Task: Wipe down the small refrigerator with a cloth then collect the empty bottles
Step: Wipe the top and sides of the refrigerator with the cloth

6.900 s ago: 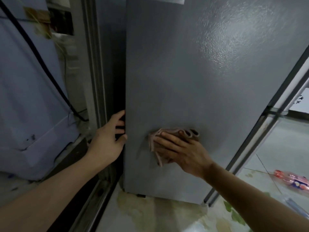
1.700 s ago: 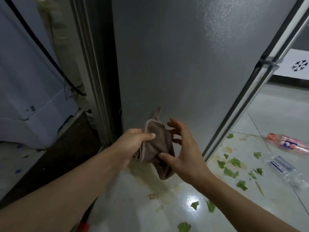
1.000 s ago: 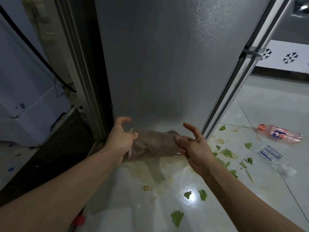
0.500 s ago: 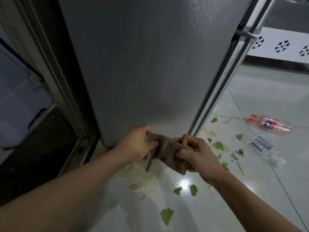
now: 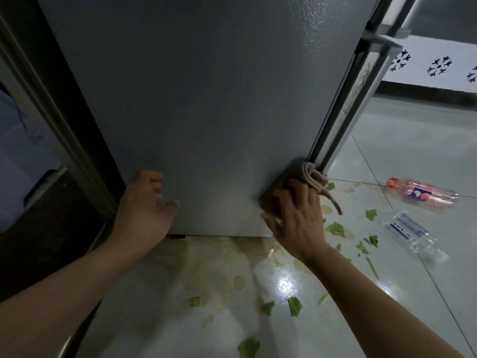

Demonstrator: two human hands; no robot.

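— Well, nearest the camera, what lies before the refrigerator (image 5: 206,104)?

— Torn green leaves (image 5: 294,306) and pale stains on the tiled floor (image 5: 232,319), just short of its bottom edge.

— And the hands?

— Left hand (image 5: 144,210) rests at its lower left corner, fingers hooked over the side edge, holding nothing; right hand (image 5: 296,218) lies spread at its lower right corner, pressing a folded brown cloth (image 5: 313,178) against the panel, one end dangling.

— The bottles?

— Right of the refrigerator, on the floor, well apart from it: a clear bottle (image 5: 410,233) closer; a red-capped bottle (image 5: 423,193) beyond; both on their sides.
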